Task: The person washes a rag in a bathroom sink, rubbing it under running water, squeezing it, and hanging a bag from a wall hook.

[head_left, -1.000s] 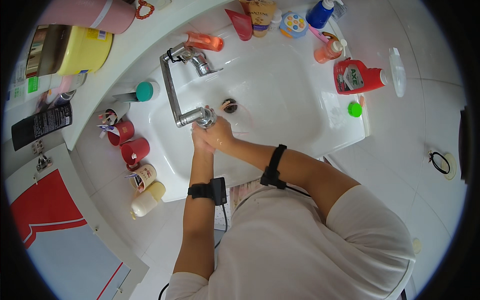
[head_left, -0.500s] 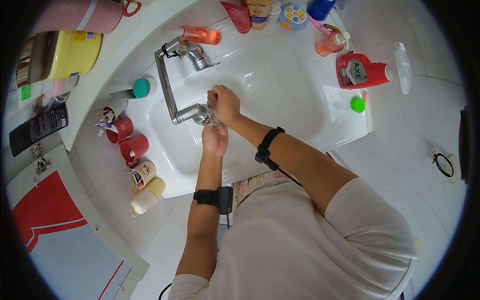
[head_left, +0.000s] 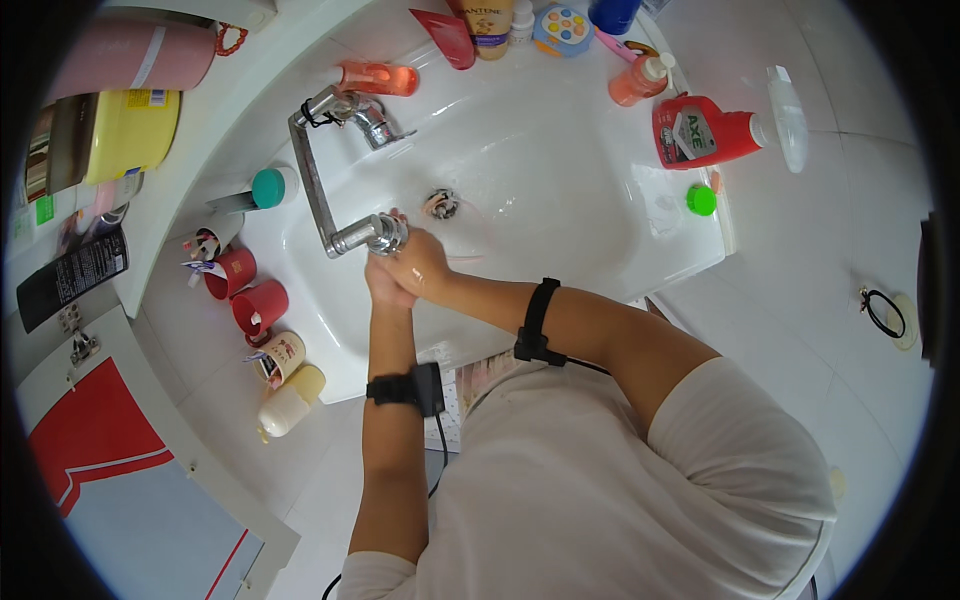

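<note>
My hands are together under the tap spout [head_left: 385,236], over the white washbasin [head_left: 570,210]. My left hand [head_left: 386,287] is low beside the spout, its fingers covered by the other hand and the metal. Across it lies my right hand [head_left: 424,264], wet and shiny, closed around it; the spout head hides part of its fingers. The tap's jointed metal arm [head_left: 313,180] runs back to the mixer body [head_left: 368,120]. To the right of the spout, the drain [head_left: 440,204] shows in the basin floor.
Red cups [head_left: 262,308], a pump bottle [head_left: 292,400] and a teal-lidded jar [head_left: 268,188] line the left rim. An orange bottle [head_left: 380,78] lies behind the tap. A red detergent bottle [head_left: 705,132] and a green cap [head_left: 701,200] are at the right.
Both hands have shifted left and toward me, staying together under the spout. The drain, previously covered by my right hand, now shows. The whole view has shifted slightly.
</note>
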A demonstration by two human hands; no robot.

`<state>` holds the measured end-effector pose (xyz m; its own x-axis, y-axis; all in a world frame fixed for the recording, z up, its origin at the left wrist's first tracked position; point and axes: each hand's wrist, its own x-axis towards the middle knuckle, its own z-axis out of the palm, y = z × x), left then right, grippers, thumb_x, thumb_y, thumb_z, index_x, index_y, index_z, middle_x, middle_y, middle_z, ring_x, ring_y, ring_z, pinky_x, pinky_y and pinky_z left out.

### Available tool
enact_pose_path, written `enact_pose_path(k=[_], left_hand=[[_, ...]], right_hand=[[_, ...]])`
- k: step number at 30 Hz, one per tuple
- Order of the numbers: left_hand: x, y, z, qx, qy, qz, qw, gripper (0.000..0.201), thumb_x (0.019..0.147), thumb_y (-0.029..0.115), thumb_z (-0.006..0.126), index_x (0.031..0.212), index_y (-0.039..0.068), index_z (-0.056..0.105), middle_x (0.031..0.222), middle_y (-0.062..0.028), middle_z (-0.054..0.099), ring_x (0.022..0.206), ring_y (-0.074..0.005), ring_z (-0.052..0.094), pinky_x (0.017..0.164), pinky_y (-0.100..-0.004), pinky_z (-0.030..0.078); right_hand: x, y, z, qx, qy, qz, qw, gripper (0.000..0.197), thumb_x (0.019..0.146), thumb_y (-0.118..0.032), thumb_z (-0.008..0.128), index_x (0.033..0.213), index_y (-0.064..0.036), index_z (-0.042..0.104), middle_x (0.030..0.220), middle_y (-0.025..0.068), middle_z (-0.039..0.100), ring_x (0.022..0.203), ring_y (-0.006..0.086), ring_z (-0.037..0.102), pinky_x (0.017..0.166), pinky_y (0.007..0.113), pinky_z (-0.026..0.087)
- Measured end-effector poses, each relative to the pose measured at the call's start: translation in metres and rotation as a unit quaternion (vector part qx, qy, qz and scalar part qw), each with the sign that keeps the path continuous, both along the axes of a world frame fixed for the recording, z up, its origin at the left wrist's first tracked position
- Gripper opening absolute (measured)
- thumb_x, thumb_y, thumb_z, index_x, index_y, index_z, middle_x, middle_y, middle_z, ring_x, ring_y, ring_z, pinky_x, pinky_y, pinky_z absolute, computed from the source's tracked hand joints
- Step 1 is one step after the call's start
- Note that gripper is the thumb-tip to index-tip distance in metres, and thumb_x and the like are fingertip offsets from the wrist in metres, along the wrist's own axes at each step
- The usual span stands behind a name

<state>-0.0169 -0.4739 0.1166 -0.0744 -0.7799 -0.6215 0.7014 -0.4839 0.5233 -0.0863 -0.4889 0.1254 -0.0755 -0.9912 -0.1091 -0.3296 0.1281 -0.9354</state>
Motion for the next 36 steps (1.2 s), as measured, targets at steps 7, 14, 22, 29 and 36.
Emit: enact_pose_path(k=[7,14,22,29,36], left_hand=[[-0.018,0.009,0.002,0.024,-0.054,0.044,0.997,0.029,0.087,0.016,0.037,0.112,0.003,0.043,0.104,-0.0066,0.051,0.097,-0.0192,0.049,0.084,-0.0327,0.041],[-0.019,0.012,0.003,0.074,-0.072,0.025,0.994,0.024,0.086,0.017,0.042,0.106,0.005,0.046,0.1,-0.0044,0.053,0.092,-0.0165,0.051,0.082,-0.0298,0.042],[0.002,0.018,-0.012,0.003,-0.16,0.008,0.987,0.029,0.089,0.022,0.039,0.111,0.002,0.043,0.11,-0.0092,0.049,0.1,-0.0194,0.049,0.086,-0.0326,0.041],[0.022,0.021,-0.011,0.06,-0.149,0.054,0.986,0.031,0.091,0.026,0.031,0.106,0.003,0.045,0.106,-0.0099,0.05,0.099,-0.022,0.049,0.086,-0.0377,0.041],[0.04,0.028,0.004,0.088,-0.174,0.016,0.981,0.02,0.087,0.024,0.043,0.093,0.005,0.047,0.086,-0.0085,0.053,0.075,-0.0173,0.053,0.065,-0.0305,0.045]], right_hand=[[-0.024,-0.019,-0.015,-0.046,0.011,-0.037,0.998,0.02,0.07,-0.02,0.056,0.082,-0.004,0.054,0.083,0.0171,0.053,0.078,0.0365,0.05,0.064,0.044,0.038],[-0.025,-0.028,-0.028,-0.023,-0.048,0.036,0.998,0.022,0.069,-0.029,0.059,0.064,-0.0068,0.057,0.064,0.0106,0.056,0.063,0.0308,0.055,0.057,0.039,0.043],[-0.043,0.0,-0.081,0.066,-0.214,0.044,0.974,0.037,0.074,-0.029,0.059,0.098,-0.0033,0.048,0.098,0.0183,0.05,0.093,0.026,0.05,0.074,0.034,0.041],[-0.08,0.004,-0.107,0.231,-0.357,0.265,0.865,0.058,0.072,-0.01,0.062,0.122,-0.0065,0.035,0.115,0.0099,0.044,0.09,0.0163,0.051,0.074,0.033,0.045],[-0.1,0.0,-0.125,0.091,0.328,0.176,0.924,0.025,0.076,-0.017,0.055,0.095,-0.004,0.047,0.1,0.0124,0.052,0.096,0.0205,0.05,0.071,0.036,0.044]])
